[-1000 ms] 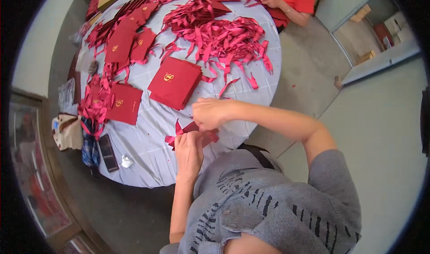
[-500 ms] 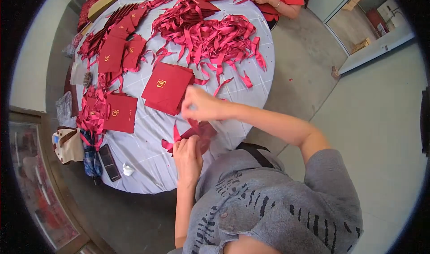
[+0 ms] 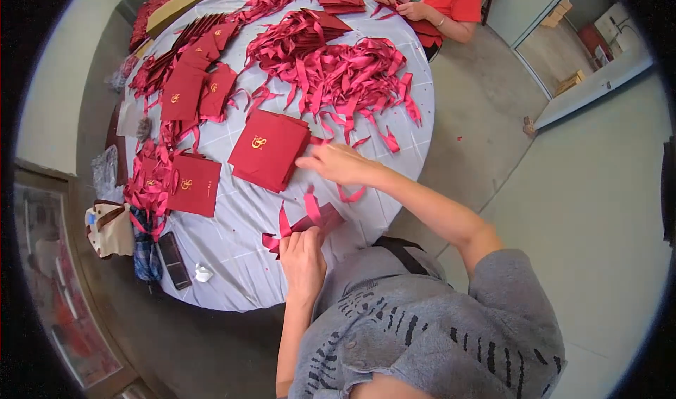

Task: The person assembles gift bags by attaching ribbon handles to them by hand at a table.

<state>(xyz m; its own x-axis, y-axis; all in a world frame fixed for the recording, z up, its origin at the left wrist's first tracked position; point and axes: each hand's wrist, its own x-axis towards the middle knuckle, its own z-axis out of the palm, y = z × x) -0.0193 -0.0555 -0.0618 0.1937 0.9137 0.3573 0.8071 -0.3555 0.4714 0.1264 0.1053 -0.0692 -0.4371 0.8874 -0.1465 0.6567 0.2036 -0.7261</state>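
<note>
My left hand [image 3: 304, 258] is closed on a small dark-red paper bag [image 3: 327, 219] near the table's front edge. A pink-red ribbon [image 3: 312, 207] stands up from that bag, and more ribbon shows beside my left fingers. My right hand [image 3: 338, 165] is over the table, its fingers stretched leftward at the right edge of a stack of red paper bags [image 3: 264, 156] with a gold emblem. I see nothing held in it, though its far fingers are hidden. A loose ribbon loop [image 3: 351, 195] lies below this hand.
A large heap of ribbons [image 3: 352, 75] covers the table's far middle. More red bags [image 3: 184, 92] lie at left, with a phone [image 3: 174, 260], crumpled tissue [image 3: 203, 273] and folded umbrella [image 3: 146, 258] at the near left edge. Across the table, a person in red [image 3: 436, 4] handles ribbon.
My right hand has moved up and right from just above the left hand, its pinch loosening. The ribbon near it now stands free above the bag. The left hand keeps its hold.
</note>
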